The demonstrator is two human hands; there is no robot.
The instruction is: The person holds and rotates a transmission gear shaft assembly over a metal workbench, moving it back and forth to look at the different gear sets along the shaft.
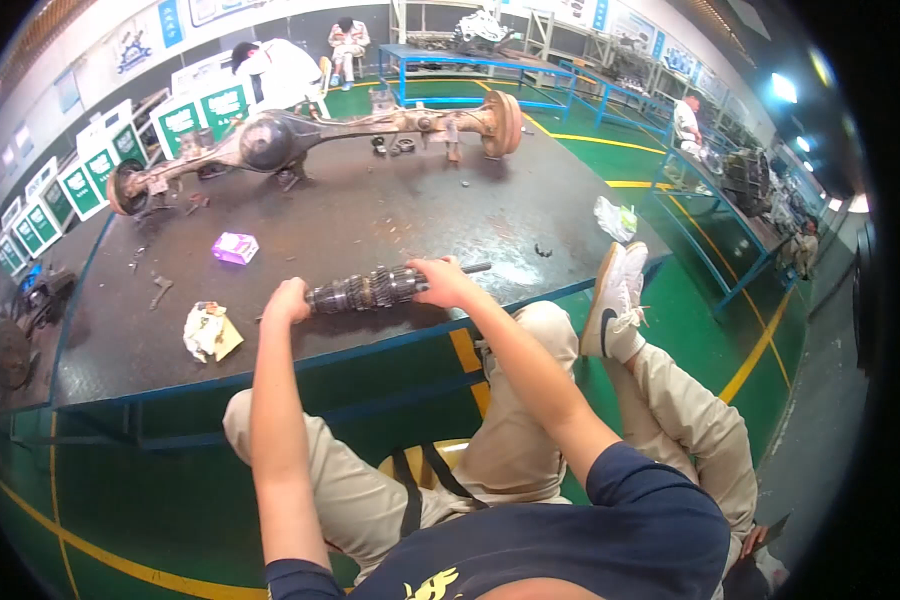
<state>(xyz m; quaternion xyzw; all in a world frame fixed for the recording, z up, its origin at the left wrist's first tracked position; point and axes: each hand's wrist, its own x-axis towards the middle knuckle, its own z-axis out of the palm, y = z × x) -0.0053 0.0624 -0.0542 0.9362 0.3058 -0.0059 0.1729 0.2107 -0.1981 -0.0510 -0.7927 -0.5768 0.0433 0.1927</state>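
Observation:
A dark metal gear shaft (368,290), with several toothed gears along it, lies sideways at the near edge of the workbench. My left hand (289,300) closes around its left end. On the other end, my right hand (444,282) wraps over the gears, and a thin bare rod sticks out past it to the right. The palms and some fingertips are hidden. A crumpled stained cloth or paper (206,332) with a yellowish piece lies left of my left hand. Beyond it sits a purple and white box (235,248).
A rusty vehicle axle (270,140) spans the workbench's (400,210) far side. A clear plastic bag (615,219) lies at the right corner. Close on my right, a seated person's shoes (615,300) rest near the bench edge. Blue-framed tables (480,60) and other people are farther back.

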